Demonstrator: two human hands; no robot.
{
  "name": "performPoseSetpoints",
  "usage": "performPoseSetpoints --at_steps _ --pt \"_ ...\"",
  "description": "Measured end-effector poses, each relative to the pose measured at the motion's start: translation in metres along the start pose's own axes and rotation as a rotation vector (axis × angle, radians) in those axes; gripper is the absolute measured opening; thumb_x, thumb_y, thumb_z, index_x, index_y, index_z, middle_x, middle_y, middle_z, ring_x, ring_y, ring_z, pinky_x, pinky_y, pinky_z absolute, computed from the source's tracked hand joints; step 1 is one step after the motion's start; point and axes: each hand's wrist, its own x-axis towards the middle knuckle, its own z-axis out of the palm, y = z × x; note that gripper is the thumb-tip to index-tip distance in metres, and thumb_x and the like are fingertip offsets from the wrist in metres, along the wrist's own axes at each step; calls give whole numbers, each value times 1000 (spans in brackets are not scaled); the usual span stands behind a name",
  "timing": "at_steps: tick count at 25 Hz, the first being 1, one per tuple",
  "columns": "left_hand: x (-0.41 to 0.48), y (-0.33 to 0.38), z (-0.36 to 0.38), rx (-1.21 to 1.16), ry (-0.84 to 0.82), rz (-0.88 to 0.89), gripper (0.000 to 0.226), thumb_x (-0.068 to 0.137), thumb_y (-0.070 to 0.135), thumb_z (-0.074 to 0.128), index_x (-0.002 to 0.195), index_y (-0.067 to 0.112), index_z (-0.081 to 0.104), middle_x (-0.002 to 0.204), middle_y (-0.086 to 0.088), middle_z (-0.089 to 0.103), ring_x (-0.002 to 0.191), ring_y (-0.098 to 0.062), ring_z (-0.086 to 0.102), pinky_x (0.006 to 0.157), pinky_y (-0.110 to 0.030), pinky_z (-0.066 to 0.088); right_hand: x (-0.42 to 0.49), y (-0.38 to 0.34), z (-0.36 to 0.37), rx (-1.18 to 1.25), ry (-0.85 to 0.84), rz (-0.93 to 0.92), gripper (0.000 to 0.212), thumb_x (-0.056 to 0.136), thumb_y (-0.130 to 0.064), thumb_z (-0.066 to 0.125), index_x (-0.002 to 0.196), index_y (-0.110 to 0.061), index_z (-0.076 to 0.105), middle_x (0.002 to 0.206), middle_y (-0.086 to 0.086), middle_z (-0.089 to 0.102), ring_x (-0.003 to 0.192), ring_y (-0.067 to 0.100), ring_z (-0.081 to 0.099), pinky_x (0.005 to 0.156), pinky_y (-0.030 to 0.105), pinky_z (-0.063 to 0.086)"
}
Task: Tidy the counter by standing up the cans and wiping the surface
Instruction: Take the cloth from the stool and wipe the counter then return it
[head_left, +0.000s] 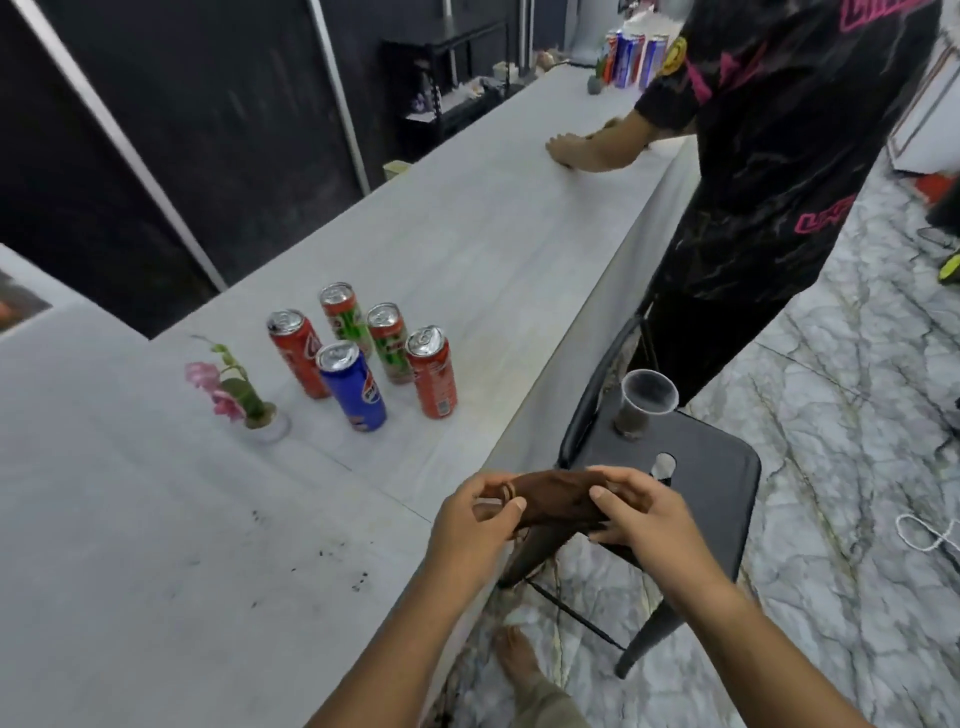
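Several cans stand upright in a cluster on the white counter (156, 519): a blue can (353, 389) in front, a red can (297, 352) to its left, an orange-red can (432, 373) to its right and two green-and-red cans (387, 340) behind. A brown cloth (558, 501) is bunched between my hands over the counter's front edge. My left hand (475, 519) grips its left end and my right hand (636, 512) grips its right end. Dark crumbs (358, 579) lie scattered on the counter in front of me.
A small vase with pink flowers (234, 392) stands left of the cans. A black chair (691, 478) beside the counter carries a clear plastic cup (644, 402). Another person in a black shirt (769, 171) leans a hand on the counter farther along. More cans (631, 57) stand at the far end.
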Motion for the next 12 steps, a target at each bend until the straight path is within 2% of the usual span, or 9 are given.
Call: performPoseSetpoints --at_steps 2,6,10,12 --pt "-13 0 -36 -31 91 7 22 94 19 80 102 39 77 97 6 80 89 -15 80 82 -48 68 4 -11 34 -39 -80 -17 22 104 -16 71 110 -34 83 109 1 84 97 21 81 74 37 67" --pt "-46 -4 -103 -79 291 -14 19 95 18 80 103 35 77 93 5 80 82 -16 80 83 -50 68 11 -24 105 -111 -251 -40 19 102 -16 74 111 -31 83 107 -3 84 93 15 80 67 29 64" --pt "-81 -17 -160 -132 475 -28 20 94 19 81 101 38 78 94 10 79 84 -16 80 82 -49 68 17 -29 177 -235 -405 -80 19 99 -19 77 113 -31 82 106 -9 84 96 11 78 72 32 64" --pt "-97 -25 -184 -144 555 -28 21 94 22 82 102 41 78 96 14 78 86 -15 79 82 -48 68 17 -29 210 -281 -479 -104 20 99 -19 78 110 -34 83 103 -11 84 93 8 78 71 27 62"
